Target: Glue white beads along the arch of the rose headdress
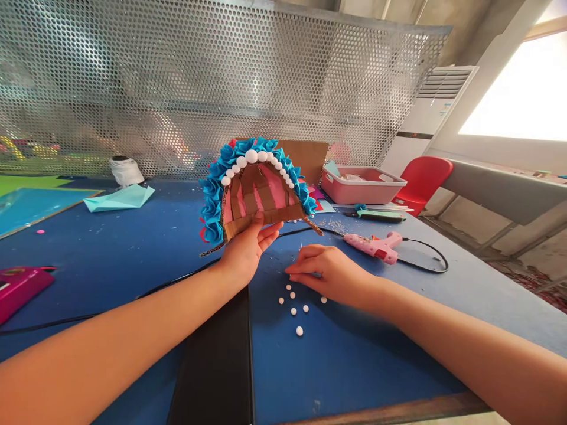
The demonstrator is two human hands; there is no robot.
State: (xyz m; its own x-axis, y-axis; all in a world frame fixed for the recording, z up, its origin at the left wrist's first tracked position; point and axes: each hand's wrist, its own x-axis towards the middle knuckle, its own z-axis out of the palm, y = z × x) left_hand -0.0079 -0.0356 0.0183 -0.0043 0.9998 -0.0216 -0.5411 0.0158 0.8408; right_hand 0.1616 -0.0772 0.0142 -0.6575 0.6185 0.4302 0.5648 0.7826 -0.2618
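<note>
My left hand (245, 251) grips a cardboard headdress (261, 206) by its lower edge and holds it up over the table. Blue paper flowers (214, 189) run around the outer rim, and a row of white balls (251, 156) lines the arch inside them. Pink strips show between the brown cardboard bands. My right hand (330, 268) is low over the table with thumb and fingers pinched together; whether a ball is between the fingertips I cannot make out. Several loose small white balls (293, 311) lie on the table just below and beside it.
A pink glue gun (376, 247) with a black cord lies right of my right hand. Behind it are a green cutter knife (381, 216) and a pink basket (363, 188). A black panel (217, 360) lies under my left forearm. Folded turquoise paper (119, 198) and a magenta device (22, 289) are left.
</note>
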